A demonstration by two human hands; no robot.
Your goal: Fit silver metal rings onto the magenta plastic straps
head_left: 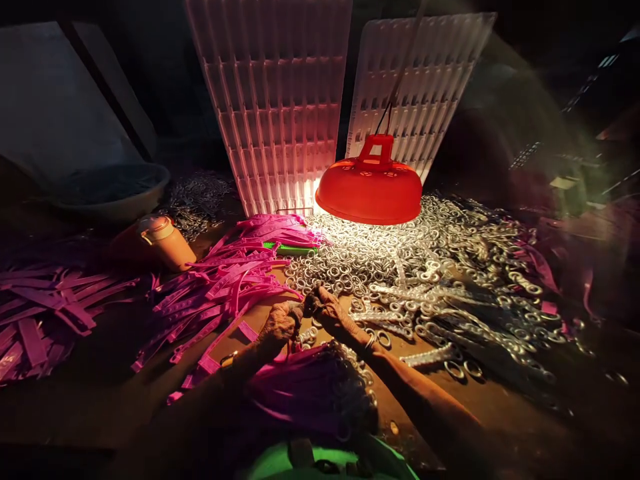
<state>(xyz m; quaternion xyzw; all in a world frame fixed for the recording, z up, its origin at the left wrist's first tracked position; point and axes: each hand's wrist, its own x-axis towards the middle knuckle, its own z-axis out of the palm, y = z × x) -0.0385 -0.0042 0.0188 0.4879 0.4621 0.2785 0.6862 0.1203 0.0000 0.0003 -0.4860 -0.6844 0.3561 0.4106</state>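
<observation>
Purple straps (43, 327) heaped at far left. Orange bottle (173, 247) tilted beside pink straps (225, 287), spread near left hand (281, 323). Left fingers curled, brought up to right hand (333, 312), also curled; what is grasped by either cannot be told. Strap bundle (295, 393) laid below hands. Red lamp (370, 190) hung over metal rings (425, 247), piled right of centre.

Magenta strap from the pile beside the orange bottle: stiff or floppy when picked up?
Probably floppy: the magenta straps look thin and flat, and some bow along their length. Likely light too, given that slim section. One may drag neighbours with it, since they overlap in a loose heap.
</observation>
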